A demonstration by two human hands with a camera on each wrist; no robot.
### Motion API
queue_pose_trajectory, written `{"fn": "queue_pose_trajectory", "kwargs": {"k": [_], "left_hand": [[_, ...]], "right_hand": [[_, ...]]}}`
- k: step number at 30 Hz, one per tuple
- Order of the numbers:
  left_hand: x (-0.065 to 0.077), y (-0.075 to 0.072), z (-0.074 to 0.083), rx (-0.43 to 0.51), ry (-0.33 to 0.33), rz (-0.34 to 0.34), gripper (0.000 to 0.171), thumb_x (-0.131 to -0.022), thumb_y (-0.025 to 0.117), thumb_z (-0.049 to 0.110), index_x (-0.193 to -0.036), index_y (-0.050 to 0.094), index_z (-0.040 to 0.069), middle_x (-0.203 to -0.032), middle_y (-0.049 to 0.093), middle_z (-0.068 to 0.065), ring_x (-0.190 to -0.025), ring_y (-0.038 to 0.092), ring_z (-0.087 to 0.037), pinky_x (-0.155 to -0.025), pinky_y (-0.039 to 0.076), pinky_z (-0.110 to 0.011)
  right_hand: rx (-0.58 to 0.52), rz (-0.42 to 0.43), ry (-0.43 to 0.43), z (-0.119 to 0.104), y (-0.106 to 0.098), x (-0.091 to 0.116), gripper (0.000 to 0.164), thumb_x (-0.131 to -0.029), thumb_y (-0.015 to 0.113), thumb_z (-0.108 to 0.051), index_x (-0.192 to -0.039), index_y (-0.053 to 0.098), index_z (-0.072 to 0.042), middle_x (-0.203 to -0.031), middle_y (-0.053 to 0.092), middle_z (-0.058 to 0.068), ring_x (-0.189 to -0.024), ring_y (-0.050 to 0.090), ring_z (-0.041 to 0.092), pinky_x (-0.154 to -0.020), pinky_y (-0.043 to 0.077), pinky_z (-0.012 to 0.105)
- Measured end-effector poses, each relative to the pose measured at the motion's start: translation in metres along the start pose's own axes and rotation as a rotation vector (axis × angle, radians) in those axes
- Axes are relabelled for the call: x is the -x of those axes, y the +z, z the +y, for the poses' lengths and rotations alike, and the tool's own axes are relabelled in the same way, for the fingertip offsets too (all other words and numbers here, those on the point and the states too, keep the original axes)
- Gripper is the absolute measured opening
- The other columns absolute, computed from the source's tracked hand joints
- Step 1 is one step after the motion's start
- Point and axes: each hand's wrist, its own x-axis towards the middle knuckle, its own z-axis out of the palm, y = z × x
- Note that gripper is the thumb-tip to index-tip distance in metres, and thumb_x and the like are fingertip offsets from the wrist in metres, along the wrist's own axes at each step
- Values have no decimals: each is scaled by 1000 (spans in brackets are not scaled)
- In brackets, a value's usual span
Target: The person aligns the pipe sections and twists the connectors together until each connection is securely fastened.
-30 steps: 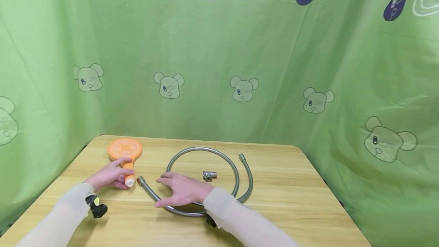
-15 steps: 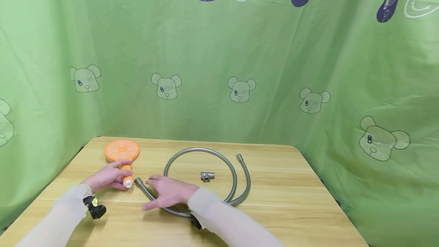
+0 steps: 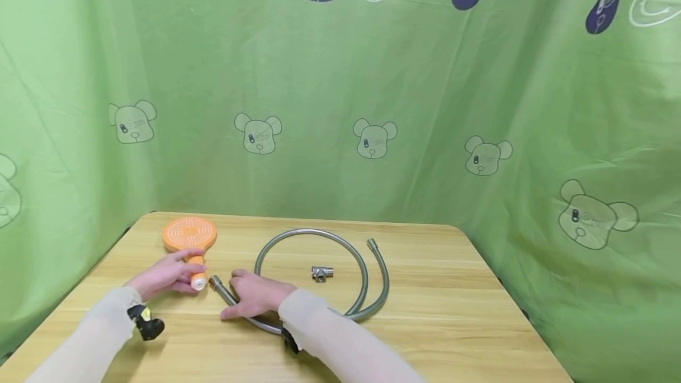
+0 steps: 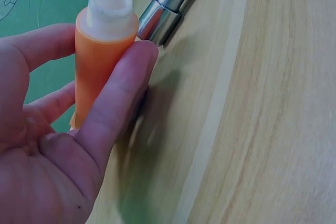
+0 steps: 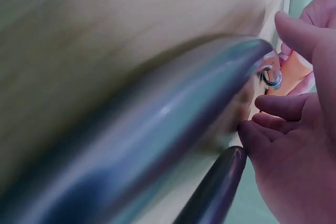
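An orange shower head (image 3: 189, 233) lies face up at the table's left, its handle pointing toward me. My left hand (image 3: 164, 276) grips that handle between thumb and fingers. In the left wrist view, the handle's white end (image 4: 110, 11) sticks out above the fingertips. A silver shower hose (image 3: 365, 279) lies in a loop in the middle, its left end fitting (image 3: 215, 282) close to the handle. Over that stretch of hose is my right hand (image 3: 259, 295). The right wrist view has its thumb and fingers spread apart beside the hose (image 5: 157, 116), not closed round it.
A small metal tee connector (image 3: 321, 273) lies inside the hose loop. The hose's other end fitting (image 3: 372, 244) points to the back at the right. A green curtain (image 3: 319, 182) hangs behind the wooden table (image 3: 457, 312).
My right hand has moved left along the hose, toward its left end, and dropped lower with the thumb and fingers closer together. The left hand stays on the shower head's handle.
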Motion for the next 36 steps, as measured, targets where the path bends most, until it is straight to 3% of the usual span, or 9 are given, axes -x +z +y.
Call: {"fn": "queue_pose_trajectory", "kwargs": {"k": [6, 36], "left_hand": [[1, 1, -3, 4, 1, 16, 77, -97, 64, 14, -156, 17, -5, -114, 62, -23, -85, 70, -22, -81, 62, -40], [-1, 1, -2, 56, 23, -23, 78, -99, 63, 14, -156, 13, -7, -116, 58, -20, -90, 71, -21, -84, 62, -39]], "right_hand": [[5, 13, -4, -1, 5, -11, 69, -89, 66, -62, -134, 59, -11, -158, 40, 3, -126, 56, 9, -103, 47, 19], [0, 59, 8, 0, 11, -18, 72, -90, 65, -60, -145, 52, -16, -158, 39, 0, -140, 44, 11, -112, 41, 24]]}}
